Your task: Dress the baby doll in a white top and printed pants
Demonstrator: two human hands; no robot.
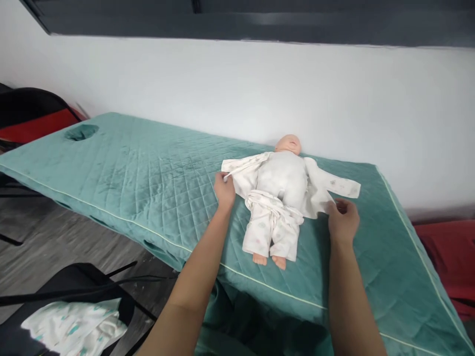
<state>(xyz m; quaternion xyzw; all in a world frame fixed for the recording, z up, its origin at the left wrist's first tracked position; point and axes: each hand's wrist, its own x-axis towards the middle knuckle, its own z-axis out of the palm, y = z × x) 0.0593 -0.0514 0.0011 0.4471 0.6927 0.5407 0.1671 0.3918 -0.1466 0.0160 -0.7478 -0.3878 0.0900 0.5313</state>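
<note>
A baby doll (288,143) lies on its back with its head toward the wall. Its white cloth torso (280,173) is bare between the spread sides of a white patterned baby shirt (319,180), whose sleeves stretch out left and right. White patterned pants (272,220) cover the legs, bunched at the waist, with the feet showing below. My left hand (224,190) is closed on the shirt's edge or tie at the left. At the right, my right hand (343,217) pinches the lower corner of the other shirt side. The fingertips are partly hidden.
The doll rests on a green quilted massage bed (156,173) with a face hole (81,132) at the far left. A white wall stands behind it. Lower left, a black chair (70,282) bears a white patterned cloth (76,326). Red chairs (447,247) stand beyond the right edge.
</note>
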